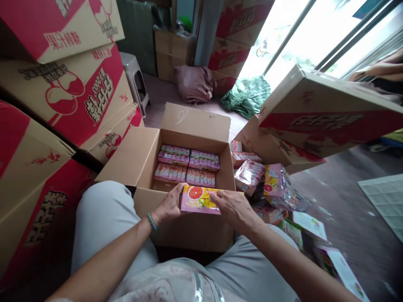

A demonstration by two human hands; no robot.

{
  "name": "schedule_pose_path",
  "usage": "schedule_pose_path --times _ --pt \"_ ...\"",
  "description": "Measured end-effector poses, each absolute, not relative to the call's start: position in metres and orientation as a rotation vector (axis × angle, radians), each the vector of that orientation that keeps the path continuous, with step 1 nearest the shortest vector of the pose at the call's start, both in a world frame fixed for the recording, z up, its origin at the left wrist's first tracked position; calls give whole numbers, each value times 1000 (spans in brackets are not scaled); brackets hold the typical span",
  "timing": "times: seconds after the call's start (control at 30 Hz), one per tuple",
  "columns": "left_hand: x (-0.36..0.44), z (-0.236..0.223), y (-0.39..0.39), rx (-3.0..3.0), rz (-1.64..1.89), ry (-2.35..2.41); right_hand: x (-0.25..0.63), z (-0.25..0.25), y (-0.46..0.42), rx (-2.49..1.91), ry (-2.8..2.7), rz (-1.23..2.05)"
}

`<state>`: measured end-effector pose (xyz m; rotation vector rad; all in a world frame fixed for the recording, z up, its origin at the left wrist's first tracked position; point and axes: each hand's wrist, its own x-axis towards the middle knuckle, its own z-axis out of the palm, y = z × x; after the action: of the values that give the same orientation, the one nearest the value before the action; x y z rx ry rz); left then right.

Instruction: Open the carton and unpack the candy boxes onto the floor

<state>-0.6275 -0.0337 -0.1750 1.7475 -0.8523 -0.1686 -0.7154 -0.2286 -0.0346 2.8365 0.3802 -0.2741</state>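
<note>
A pink and yellow box with a grapefruit picture [198, 199] is held over the near edge of an open cardboard carton [189, 226]. My left hand [170, 204], with a green bead bracelet on its wrist, grips the box's left end. Closed over its right end is my right hand [236, 209], fingers on the top face. Inside the carton, several wrapped packs of small boxes [173, 154] lie in two rows toward the far side. The held box and my hands hide part of the carton's near side.
Large printed cartons [103, 92] are stacked at the left, beside a grey plastic stool [135, 75]. At right, wrapped packs [250, 174] and a clear-wrapped bundle [278, 184] lie on the floor. A tilted carton [330, 113] stands above them, and someone's blurred hand [378, 67] shows behind it.
</note>
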Motion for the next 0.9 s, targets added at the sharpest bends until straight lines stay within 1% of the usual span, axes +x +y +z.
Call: schedule_pose_path --times 0.2,0.4,0.5,0.7,0.9 --pt "-626 -171 -34 1752 -182 -830 -725 -22 -256 2758 335 -289" --pt "-625 -179 -33 1750 -147 -862 -716 -32 -230 2743 365 -305" --pt "-626 -179 -32 1738 -149 -866 -718 -37 -232 2708 413 -317" --pt "-629 -171 -33 1737 -177 -876 -736 -35 -272 2720 373 -284" --pt "-628 -171 -34 1725 -177 -869 -752 -39 -313 2752 360 -178"
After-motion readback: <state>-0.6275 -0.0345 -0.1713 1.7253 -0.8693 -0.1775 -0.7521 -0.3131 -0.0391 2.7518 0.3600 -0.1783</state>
